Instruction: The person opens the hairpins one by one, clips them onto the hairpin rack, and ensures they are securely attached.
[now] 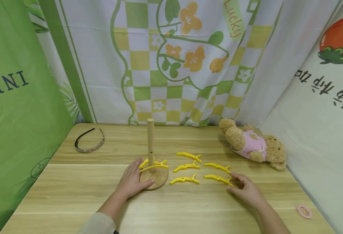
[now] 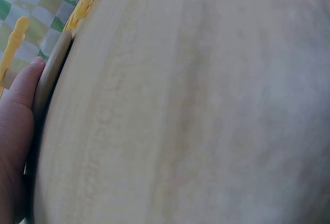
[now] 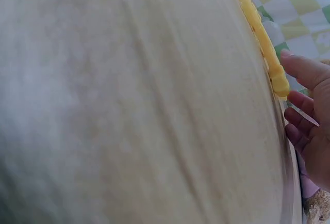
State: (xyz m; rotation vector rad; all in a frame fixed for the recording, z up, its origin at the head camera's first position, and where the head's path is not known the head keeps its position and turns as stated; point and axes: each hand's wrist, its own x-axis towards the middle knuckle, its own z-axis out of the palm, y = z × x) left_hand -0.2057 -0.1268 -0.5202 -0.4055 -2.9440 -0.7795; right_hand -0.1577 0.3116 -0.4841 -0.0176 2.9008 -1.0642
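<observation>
A wooden stand with a round base and an upright peg stands near the table's middle. My left hand holds its base, the thumb lying over the top and the fingers along the left edge. Yellow alligator hair clips sit at the foot of the peg. To the right, several more lie in two columns. My right hand is at the right column, thumb and index finger apart beside the tail of the nearest hair clip. In the right wrist view, the fingertips are close to a clip's end; contact is unclear.
A glittery headband lies at the back left of the wooden table. At the back right a teddy bear in pink lies on its side. A pink hair tie is near the right edge. Curtains hang behind the table.
</observation>
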